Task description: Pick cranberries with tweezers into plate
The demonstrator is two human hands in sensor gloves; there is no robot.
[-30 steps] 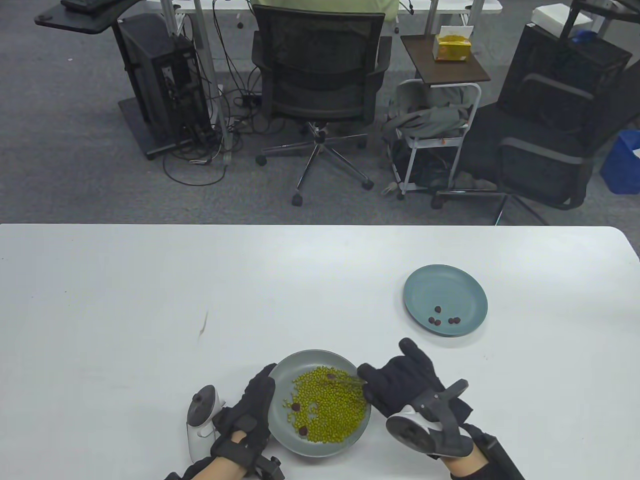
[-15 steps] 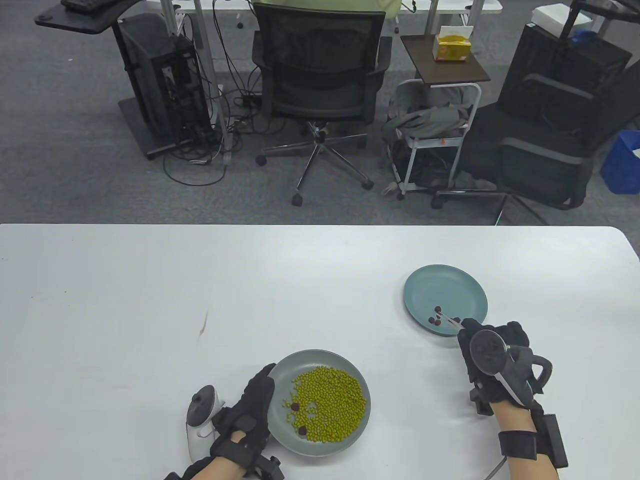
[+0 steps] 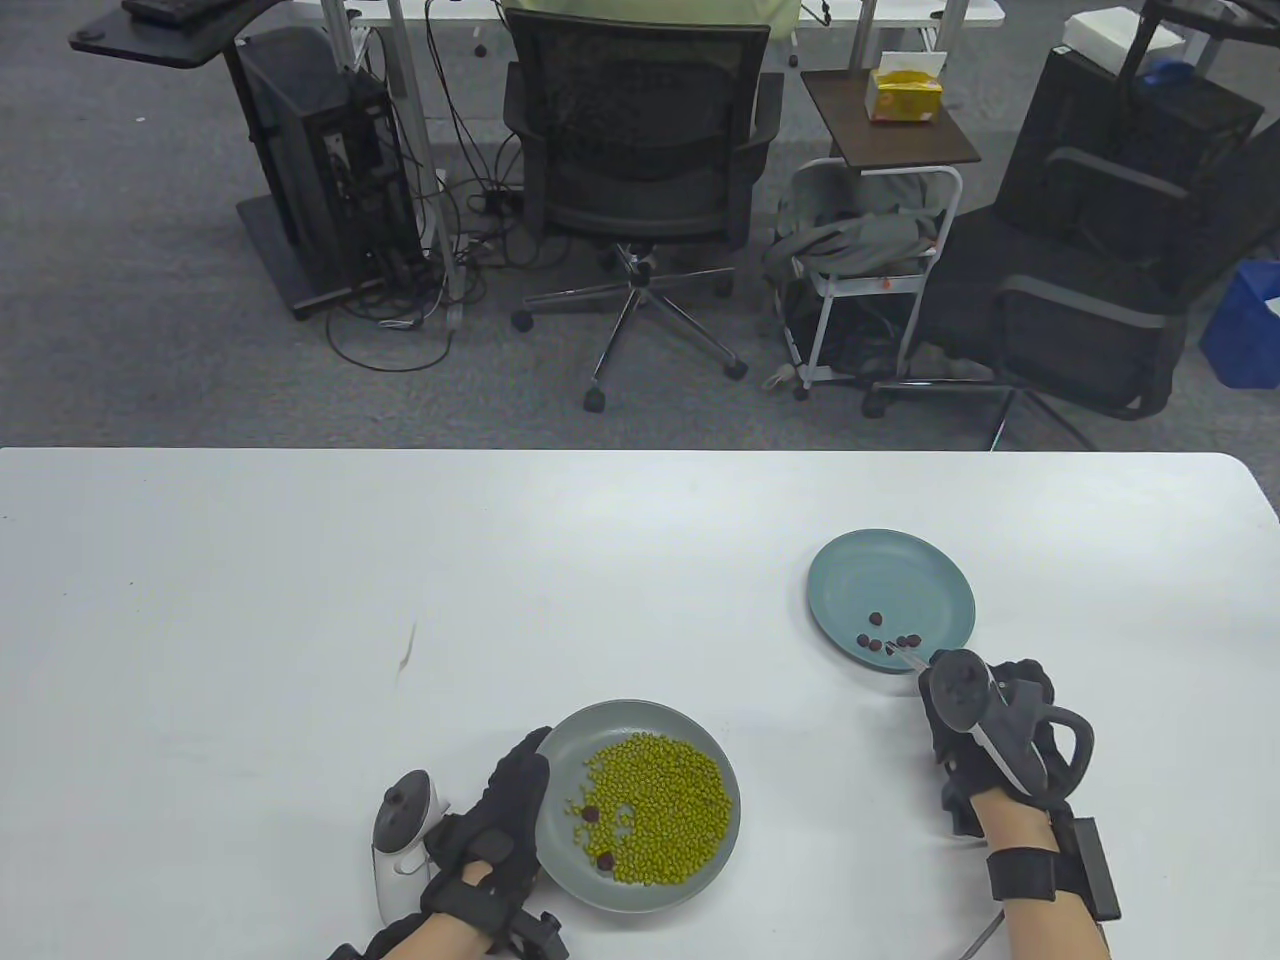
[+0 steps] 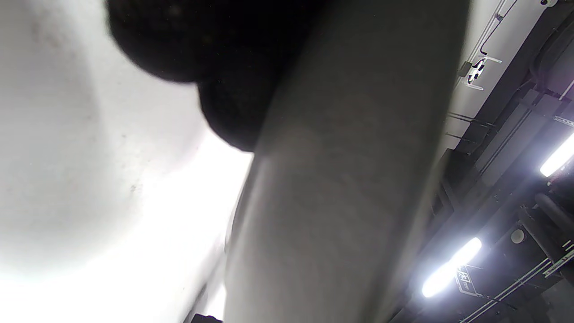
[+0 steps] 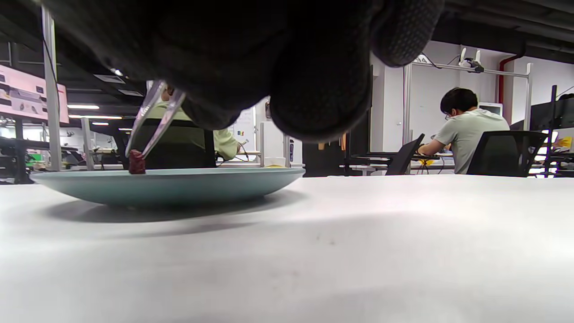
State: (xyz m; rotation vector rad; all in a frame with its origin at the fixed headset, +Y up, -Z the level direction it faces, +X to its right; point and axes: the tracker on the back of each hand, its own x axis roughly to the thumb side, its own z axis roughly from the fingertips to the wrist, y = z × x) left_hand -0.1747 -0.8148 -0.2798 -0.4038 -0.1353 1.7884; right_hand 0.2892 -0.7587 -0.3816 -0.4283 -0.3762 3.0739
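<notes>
Your left hand (image 3: 500, 830) holds the left edge of the gray plate (image 3: 700, 738), which has green beans (image 3: 660, 800) and two cranberries (image 3: 590, 814) in it. Farther out and to the right, your right hand (image 3: 985, 720) grips the tweezers (image 5: 154, 117), and their tips pinch one cranberry (image 5: 136, 162) just over the near edge of the blue plate (image 3: 890, 565). A few more cranberries lie inside that blue plate on the white table (image 3: 300, 600).

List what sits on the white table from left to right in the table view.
Left gloved hand → grey plate of green beans → teal plate holding cranberries → right gloved hand gripping metal tweezers.
</notes>
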